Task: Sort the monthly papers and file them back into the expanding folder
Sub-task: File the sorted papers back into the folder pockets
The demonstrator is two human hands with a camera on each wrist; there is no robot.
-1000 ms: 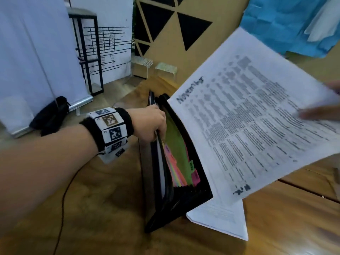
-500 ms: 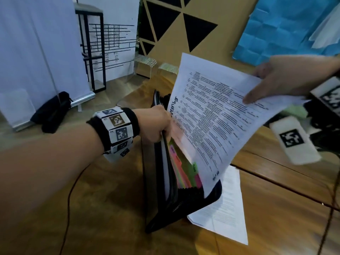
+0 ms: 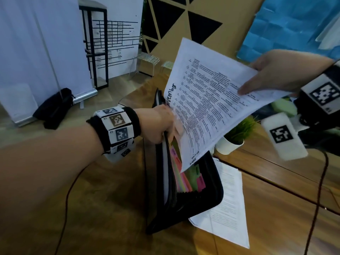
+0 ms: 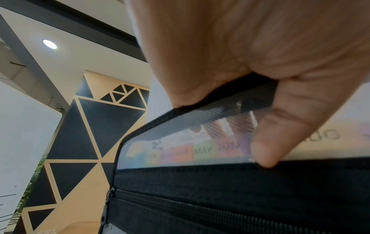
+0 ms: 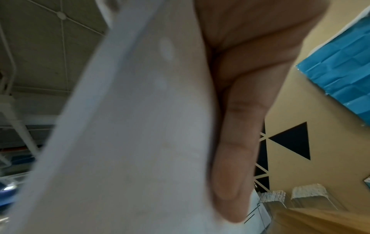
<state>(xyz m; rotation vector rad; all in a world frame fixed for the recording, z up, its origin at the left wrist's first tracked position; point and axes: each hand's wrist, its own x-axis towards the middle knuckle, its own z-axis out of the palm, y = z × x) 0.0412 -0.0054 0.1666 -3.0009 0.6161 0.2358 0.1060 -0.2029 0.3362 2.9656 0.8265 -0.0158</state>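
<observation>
A black expanding folder point(image 3: 207, 192) stands open on the wooden table, its coloured month tabs point(image 3: 185, 179) showing inside. My left hand point(image 3: 161, 124) grips the folder's near top edge; in the left wrist view the thumb point(image 4: 280, 136) presses the clear front panel point(image 4: 180, 142) over tabs reading APR and MAY. My right hand point(image 3: 272, 74) pinches the right edge of a printed sheet point(image 3: 206, 105) with "November" handwritten on it. The sheet's lower corner dips into the folder's mouth. The right wrist view shows the sheet point(image 5: 130, 134) against my fingers point(image 5: 236, 158).
More printed sheets point(image 3: 228, 205) lie on the table under the folder's right side. A small potted plant point(image 3: 233, 138) in a white pot stands just right of the folder. A cable point(image 3: 316, 199) runs across the table on the right. A black bag point(image 3: 53, 107) lies on the floor.
My right hand has swung the November sheet from flat over the table to steeply tilted, bringing its lower corner down into the folder's mouth. The left hand has kept its grip on the folder.
</observation>
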